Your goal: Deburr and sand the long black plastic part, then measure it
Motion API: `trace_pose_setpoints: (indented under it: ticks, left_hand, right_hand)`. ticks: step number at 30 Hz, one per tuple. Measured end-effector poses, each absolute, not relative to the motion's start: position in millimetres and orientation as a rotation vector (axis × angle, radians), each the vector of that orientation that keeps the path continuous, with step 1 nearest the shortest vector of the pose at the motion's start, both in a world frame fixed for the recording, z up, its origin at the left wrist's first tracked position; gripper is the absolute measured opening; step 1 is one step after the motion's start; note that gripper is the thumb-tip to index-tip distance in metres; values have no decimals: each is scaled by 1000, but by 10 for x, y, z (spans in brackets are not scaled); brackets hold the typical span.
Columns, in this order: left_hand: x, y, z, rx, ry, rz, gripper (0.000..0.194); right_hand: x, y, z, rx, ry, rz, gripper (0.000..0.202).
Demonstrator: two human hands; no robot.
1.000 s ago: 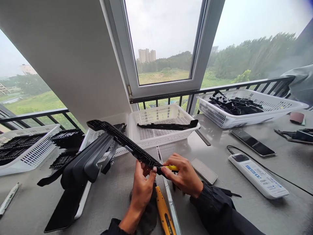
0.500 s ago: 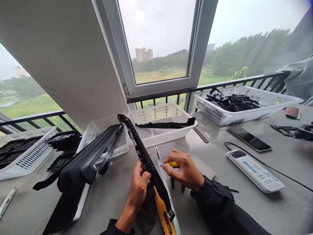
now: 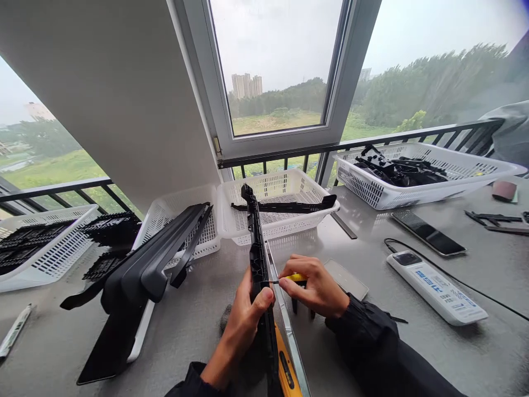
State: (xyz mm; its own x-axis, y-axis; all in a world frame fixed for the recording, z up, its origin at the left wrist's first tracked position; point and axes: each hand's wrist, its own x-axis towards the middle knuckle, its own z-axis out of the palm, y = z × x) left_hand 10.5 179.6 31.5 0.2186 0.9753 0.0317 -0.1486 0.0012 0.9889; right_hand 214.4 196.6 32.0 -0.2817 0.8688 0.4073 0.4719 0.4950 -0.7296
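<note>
Gripping the long black strip (image 3: 258, 259) at lower centre, the left hand (image 3: 248, 311) is curled closed; the right hand (image 3: 314, 284) pinches a yellow-handled tool (image 3: 296, 277), tip at strip's edge. Strip looks light, stiff, ribs probably brittle; best held mid-body. Orange tool (image 3: 286, 361), metal rail (image 3: 290, 325) crowd its right; white basket (image 3: 289, 225) behind its top, centre frame.

Long black plastic strip (image 3: 257, 257) — ribbed, pointing away, yellow-handled tool (image 3: 297, 277) — slim shaft crosswise, tip at strip's edge
</note>
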Motion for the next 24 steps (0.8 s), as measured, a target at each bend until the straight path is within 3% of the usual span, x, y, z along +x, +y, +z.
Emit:
trace_pose_setpoints:
  ticks: [7,15,24]
  left_hand:
    - [81,1806,350,1261,904,1055,38]
    - [76,1814,368,1296,838,965,41]
    - [71,1812,253,1132,698,930,86]
  right_hand:
    - [2147,2005,286,-1184,-1844,538,28]
    - [2230,2053,243,-1338,-1678,402,31]
    - [2196,2077,225,-1342,-1717,383,28]
